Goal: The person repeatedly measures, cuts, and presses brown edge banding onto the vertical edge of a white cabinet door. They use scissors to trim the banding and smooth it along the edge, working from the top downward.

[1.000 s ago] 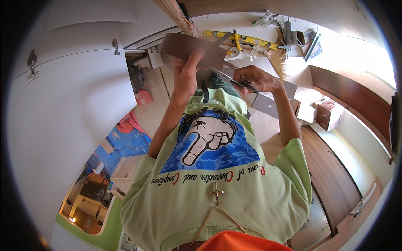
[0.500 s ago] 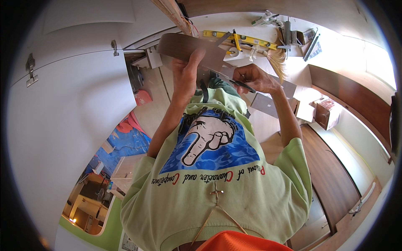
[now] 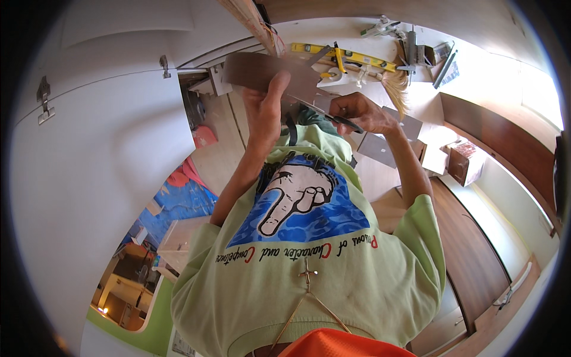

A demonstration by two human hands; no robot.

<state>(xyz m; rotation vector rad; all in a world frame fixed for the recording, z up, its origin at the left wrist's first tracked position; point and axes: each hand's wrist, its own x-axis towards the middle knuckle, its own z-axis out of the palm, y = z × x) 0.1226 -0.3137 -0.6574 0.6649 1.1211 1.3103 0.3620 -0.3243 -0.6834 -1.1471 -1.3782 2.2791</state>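
Observation:
My left hand (image 3: 266, 108) grips a dark brown, bendable strip of laminate (image 3: 256, 70), with the thumb pressed on its near edge. The strip bows out to the left, and its flatter end reaches toward my right hand. Closed around a pair of scissors (image 3: 351, 124) with dark handles, my right hand (image 3: 363, 113) is just right of the strip. The scissors' thin blades point up and left to the strip's lower right edge. Whether they have cut into it I cannot make out.
Beyond my hands lie a yellow spirit level (image 3: 351, 56), a straw brush (image 3: 395, 89) and a caulking gun (image 3: 411, 50). A white door panel (image 3: 101, 178) with metal hinges fills the left. Brown boards (image 3: 470, 226) lean at the right, near a small box (image 3: 465, 162).
The strip and both hands keep almost the same places. The view has shifted very slightly; nothing has been let go or taken up.

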